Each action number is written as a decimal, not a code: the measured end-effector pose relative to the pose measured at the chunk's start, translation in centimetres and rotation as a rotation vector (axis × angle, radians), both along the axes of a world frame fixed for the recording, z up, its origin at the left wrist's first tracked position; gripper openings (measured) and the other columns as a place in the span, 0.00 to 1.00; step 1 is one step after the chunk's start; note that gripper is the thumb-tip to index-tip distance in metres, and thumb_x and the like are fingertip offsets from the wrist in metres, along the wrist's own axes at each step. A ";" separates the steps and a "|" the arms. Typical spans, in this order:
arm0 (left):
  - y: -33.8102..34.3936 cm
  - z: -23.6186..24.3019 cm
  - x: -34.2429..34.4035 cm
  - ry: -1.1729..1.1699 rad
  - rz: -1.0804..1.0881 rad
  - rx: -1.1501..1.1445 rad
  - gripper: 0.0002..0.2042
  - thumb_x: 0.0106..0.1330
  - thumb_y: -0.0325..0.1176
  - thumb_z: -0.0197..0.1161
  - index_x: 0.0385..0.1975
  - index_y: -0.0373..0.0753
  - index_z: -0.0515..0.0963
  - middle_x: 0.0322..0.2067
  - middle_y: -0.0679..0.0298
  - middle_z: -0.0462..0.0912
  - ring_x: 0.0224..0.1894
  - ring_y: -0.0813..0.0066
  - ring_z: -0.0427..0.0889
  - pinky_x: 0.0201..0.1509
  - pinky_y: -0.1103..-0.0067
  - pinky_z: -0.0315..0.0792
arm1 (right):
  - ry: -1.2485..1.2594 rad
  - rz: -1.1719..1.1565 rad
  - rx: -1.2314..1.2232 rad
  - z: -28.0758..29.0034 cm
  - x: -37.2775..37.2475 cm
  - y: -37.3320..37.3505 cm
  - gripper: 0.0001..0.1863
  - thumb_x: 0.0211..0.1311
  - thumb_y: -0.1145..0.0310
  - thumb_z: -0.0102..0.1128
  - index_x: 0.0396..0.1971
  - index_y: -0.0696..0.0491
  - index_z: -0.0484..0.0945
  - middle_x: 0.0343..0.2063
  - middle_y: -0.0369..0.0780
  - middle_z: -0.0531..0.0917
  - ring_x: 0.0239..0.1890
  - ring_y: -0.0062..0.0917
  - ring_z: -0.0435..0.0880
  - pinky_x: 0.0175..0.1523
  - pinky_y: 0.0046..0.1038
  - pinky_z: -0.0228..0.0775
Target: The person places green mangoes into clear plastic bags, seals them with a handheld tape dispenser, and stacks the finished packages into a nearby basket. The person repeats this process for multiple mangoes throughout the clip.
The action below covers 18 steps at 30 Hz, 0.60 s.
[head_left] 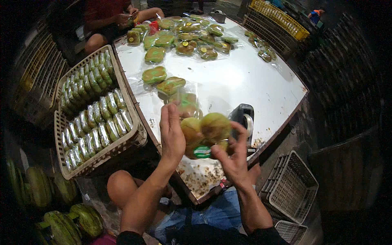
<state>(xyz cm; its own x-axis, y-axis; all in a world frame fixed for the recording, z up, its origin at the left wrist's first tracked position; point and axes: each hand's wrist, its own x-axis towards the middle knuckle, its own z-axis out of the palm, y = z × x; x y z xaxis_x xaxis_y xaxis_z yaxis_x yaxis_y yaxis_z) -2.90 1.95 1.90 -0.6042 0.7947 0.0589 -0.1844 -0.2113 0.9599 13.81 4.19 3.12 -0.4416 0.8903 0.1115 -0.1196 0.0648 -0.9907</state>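
A clear-wrapped pack of round green-brown fruits with a green sticker is held over the near part of the white table. My right hand grips its right side, thumb on the front near the sticker and fingers bent behind. At its left side my left hand stands upright with the fingers stretched out; whether the palm presses on the wrap I cannot tell. Just beyond lies another bagged pack. A black tape dispenser stands beside my right hand, partly hidden by it.
At left, a crate holds rows of wrapped packs. Several bagged fruits cover the table's far end, where another person's hands hold something small. Large green fruits lie lower left; baskets stand right, a yellow crate far right.
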 end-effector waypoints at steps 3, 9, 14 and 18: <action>-0.6 0.0 1.2 0.370 0.093 -0.003 0.20 0.79 0.46 0.44 0.42 0.34 0.77 0.37 0.61 0.77 0.41 0.69 0.77 0.51 0.74 0.70 | -0.027 -0.049 0.138 0.1 1.0 0.1 0.23 0.65 0.77 0.59 0.58 0.56 0.63 0.49 0.42 0.78 0.51 0.28 0.78 0.57 0.30 0.71; -3.8 1.5 3.1 0.882 0.124 0.252 0.15 0.72 0.43 0.58 0.31 0.40 0.84 0.45 0.58 0.77 0.55 0.59 0.70 0.61 0.67 0.63 | -0.218 -0.138 0.584 1.3 3.8 0.3 0.08 0.62 0.80 0.61 0.40 0.58 0.77 0.46 0.45 0.80 0.47 0.34 0.81 0.54 0.31 0.72; -5.7 1.9 2.7 0.641 0.268 0.231 0.19 0.71 0.47 0.57 0.29 0.38 0.86 0.52 0.54 0.76 0.62 0.59 0.64 0.68 0.66 0.55 | -0.140 -0.247 0.595 1.3 3.6 -0.8 0.03 0.62 0.79 0.62 0.35 0.58 0.77 0.51 0.46 0.75 0.54 0.35 0.75 0.60 0.32 0.67; -5.2 1.3 2.6 0.379 0.126 0.110 0.15 0.75 0.36 0.54 0.36 0.30 0.82 0.41 0.54 0.83 0.45 0.68 0.82 0.51 0.75 0.73 | 0.018 -0.206 0.367 1.0 2.3 -0.5 0.04 0.65 0.78 0.60 0.38 0.58 0.76 0.49 0.44 0.76 0.54 0.29 0.76 0.60 0.31 0.68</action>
